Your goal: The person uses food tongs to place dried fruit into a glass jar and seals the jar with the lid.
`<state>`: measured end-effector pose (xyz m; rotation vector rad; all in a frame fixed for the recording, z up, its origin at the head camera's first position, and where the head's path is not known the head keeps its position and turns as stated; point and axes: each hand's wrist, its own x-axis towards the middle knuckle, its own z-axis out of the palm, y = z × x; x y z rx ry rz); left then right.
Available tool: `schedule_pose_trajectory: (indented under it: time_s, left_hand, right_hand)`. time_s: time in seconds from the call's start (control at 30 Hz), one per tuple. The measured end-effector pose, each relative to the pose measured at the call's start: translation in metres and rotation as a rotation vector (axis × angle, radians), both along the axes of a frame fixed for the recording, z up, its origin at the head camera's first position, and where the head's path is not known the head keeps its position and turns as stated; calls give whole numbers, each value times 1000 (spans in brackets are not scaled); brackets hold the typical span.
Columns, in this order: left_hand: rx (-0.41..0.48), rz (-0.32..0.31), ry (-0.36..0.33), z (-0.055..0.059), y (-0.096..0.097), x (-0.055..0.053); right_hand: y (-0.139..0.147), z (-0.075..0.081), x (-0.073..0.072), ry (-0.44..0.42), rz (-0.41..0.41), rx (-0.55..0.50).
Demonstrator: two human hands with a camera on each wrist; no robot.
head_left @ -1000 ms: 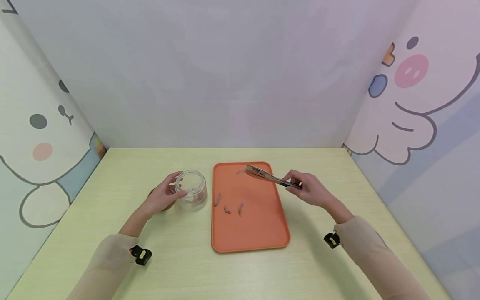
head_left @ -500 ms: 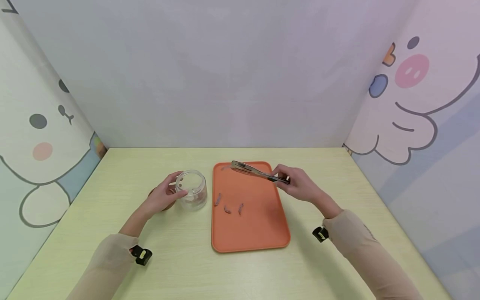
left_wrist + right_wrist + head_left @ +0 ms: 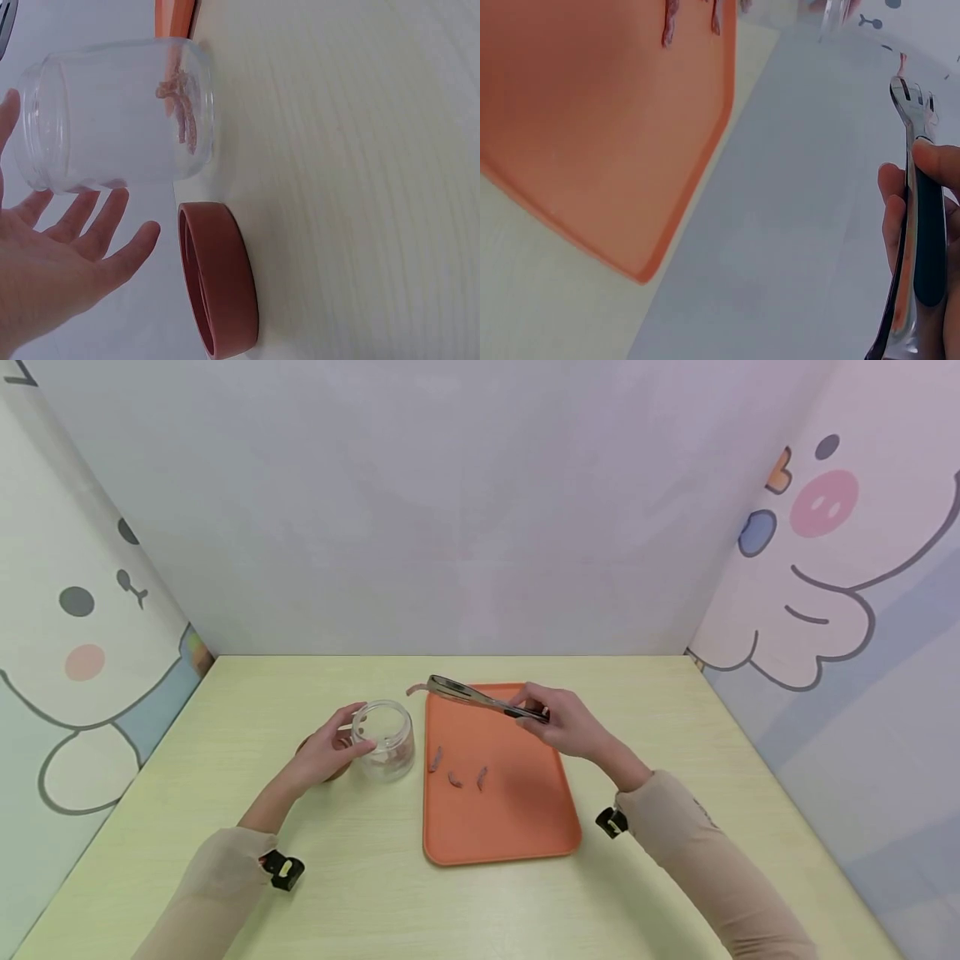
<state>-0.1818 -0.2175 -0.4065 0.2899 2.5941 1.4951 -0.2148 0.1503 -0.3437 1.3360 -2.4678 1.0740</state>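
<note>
My right hand [image 3: 566, 724] grips metal tongs [image 3: 480, 698] with dark handles above the back of an orange tray [image 3: 517, 814]. From the tong tips hangs a thin reddish-brown strip [image 3: 416, 689], like dried meat, just past the tray's back left corner. Left of the tray stands an uncapped glass jar [image 3: 386, 764]; my left hand [image 3: 324, 754] holds it near its mouth, thumb at the rim. In the left wrist view several similar strips [image 3: 180, 105] lie in the jar's bottom. On the tray rest 3 more strips [image 3: 482, 778].
Beside the jar, partly under my left hand, a reddish-brown round lid [image 3: 229, 281] lies on the pale wooden table [image 3: 360, 868]. A plain curtain [image 3: 465, 527] rises behind the table, with cartoon-printed cloth [image 3: 90, 602] at the sides.
My right hand has carried the tongs and the strip leftward across the tray, with the tips now beyond its back left corner. My left hand and the jar have stayed in place.
</note>
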Motion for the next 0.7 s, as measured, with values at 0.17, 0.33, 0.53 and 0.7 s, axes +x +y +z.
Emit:
schedule_pose_trajectory:
  time_s: [0.17, 0.33, 0.53, 0.7]
  left_hand:
    - [0, 0, 6, -1, 0, -1]
    - [-6, -4, 7, -1, 1, -2]
    - [-4, -4, 1, 0, 1, -1]
    - [9, -5, 4, -1, 1, 0]
  right_hand:
    - [-9, -9, 2, 20, 18, -16]
    - [-17, -18, 3, 37, 27, -19]
    - [-29, -23, 6, 40, 3, -5]
    - [-40, -24, 8, 59, 2, 10]
